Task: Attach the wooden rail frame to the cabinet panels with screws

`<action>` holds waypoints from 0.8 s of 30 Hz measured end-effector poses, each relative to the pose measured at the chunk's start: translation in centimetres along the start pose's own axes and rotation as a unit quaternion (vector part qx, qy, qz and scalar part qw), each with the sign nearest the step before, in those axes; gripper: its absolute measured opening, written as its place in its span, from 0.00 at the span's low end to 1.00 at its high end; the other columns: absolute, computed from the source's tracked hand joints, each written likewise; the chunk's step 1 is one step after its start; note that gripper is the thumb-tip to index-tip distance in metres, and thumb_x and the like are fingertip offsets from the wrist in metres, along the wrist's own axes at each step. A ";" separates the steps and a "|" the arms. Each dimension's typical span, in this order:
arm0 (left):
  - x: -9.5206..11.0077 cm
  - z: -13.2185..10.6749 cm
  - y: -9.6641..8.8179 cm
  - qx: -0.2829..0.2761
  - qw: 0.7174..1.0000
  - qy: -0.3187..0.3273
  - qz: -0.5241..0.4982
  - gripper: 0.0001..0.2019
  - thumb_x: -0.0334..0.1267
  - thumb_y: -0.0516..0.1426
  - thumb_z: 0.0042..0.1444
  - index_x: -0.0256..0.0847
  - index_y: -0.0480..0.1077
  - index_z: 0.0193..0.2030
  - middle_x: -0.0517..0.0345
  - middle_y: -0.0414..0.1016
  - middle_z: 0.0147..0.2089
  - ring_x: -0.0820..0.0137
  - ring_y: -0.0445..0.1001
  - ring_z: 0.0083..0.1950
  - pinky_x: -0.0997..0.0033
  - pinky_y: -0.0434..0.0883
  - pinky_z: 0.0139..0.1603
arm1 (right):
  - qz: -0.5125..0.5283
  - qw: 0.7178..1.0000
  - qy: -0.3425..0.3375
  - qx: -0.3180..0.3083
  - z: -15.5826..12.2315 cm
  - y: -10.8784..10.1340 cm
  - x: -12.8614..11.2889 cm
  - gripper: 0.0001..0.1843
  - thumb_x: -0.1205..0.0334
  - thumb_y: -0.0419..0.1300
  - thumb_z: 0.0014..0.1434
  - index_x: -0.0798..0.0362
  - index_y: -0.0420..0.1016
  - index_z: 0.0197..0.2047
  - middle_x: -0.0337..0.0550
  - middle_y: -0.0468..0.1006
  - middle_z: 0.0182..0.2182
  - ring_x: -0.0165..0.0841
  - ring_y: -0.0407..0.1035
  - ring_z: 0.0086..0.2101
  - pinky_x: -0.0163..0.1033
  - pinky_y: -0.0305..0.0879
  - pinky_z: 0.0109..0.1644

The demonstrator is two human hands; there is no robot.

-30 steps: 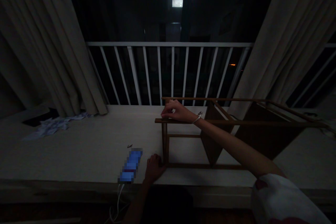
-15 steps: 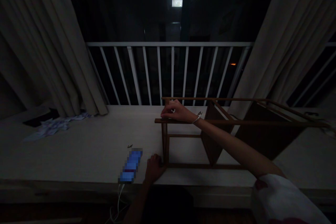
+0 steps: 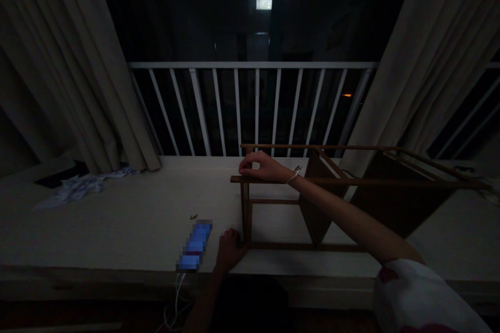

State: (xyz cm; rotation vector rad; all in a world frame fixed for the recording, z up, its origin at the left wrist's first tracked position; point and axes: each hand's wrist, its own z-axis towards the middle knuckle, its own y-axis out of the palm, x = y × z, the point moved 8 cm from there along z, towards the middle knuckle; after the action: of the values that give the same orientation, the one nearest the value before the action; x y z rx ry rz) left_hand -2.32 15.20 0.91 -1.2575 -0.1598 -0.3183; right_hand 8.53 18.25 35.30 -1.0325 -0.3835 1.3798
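A brown wooden shelf rack [image 3: 281,246] lies on its side on the pale ledge, its legs pointing left. My right hand [image 3: 262,165], with a bracelet at the wrist, rests at the left end of its raised rail. The thumb and fingertips there are pinched together; anything between them is too small and dark to make out. Low down, my left hand [image 3: 229,248] is curled against the left end of the near bottom rail, its thumb at the rack's corner. Left of that hand lies a phone [image 3: 195,245] with a lit, blurred screen.
A white cable [image 3: 176,299] hangs from the phone over the front edge of the ledge [image 3: 128,239]. A small dark piece [image 3: 194,217] lies beyond the phone. Crumpled papers [image 3: 80,187] lie at left. White railing [image 3: 250,66] and curtains [image 3: 117,114] stand behind.
The fingers of my right hand have shifted slightly at the rail end, with the pinch kept. My left hand, the rack and the phone stay in place.
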 end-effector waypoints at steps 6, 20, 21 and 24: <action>0.0 0.0 0.1 0.005 1.000 0.011 0.001 0.18 0.55 0.48 0.49 0.41 0.65 0.34 0.54 0.62 0.39 0.64 0.60 0.43 0.65 0.54 0.44 | 0.033 0.999 -0.011 -0.012 0.0 0.1 -0.6 0.12 0.59 0.53 0.54 0.56 0.71 0.37 0.42 0.73 0.33 0.28 0.66 0.35 0.34 0.59 0.42; 0.1 0.0 -0.3 -0.005 1.000 0.000 -0.005 0.17 0.53 0.49 0.48 0.41 0.66 0.33 0.54 0.63 0.40 0.63 0.60 0.44 0.65 0.54 0.44 | 0.071 0.997 0.020 -0.032 -0.2 0.5 -0.5 0.14 0.61 0.52 0.55 0.54 0.68 0.45 0.43 0.72 0.37 0.27 0.65 0.35 0.34 0.61 0.40; 0.1 0.0 -0.2 -0.006 1.000 -0.001 -0.005 0.17 0.53 0.50 0.48 0.41 0.66 0.33 0.54 0.63 0.40 0.63 0.60 0.44 0.65 0.54 0.44 | 0.068 0.997 0.022 -0.030 -0.2 0.4 -0.4 0.15 0.60 0.53 0.55 0.54 0.68 0.45 0.43 0.71 0.38 0.27 0.65 0.35 0.34 0.61 0.40; 0.1 0.0 -0.1 -0.008 1.000 -0.001 -0.005 0.16 0.52 0.50 0.48 0.42 0.66 0.34 0.54 0.63 0.39 0.63 0.60 0.44 0.65 0.54 0.44 | 0.067 0.997 0.015 -0.031 -0.2 0.3 -0.6 0.16 0.60 0.53 0.55 0.52 0.67 0.48 0.43 0.72 0.37 0.28 0.64 0.37 0.35 0.61 0.41</action>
State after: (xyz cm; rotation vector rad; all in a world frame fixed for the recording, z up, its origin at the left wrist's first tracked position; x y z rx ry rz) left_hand -2.28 15.12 1.05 -1.2733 -0.1654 -0.3277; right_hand 8.37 17.52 35.12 -1.1457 -0.3422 1.4789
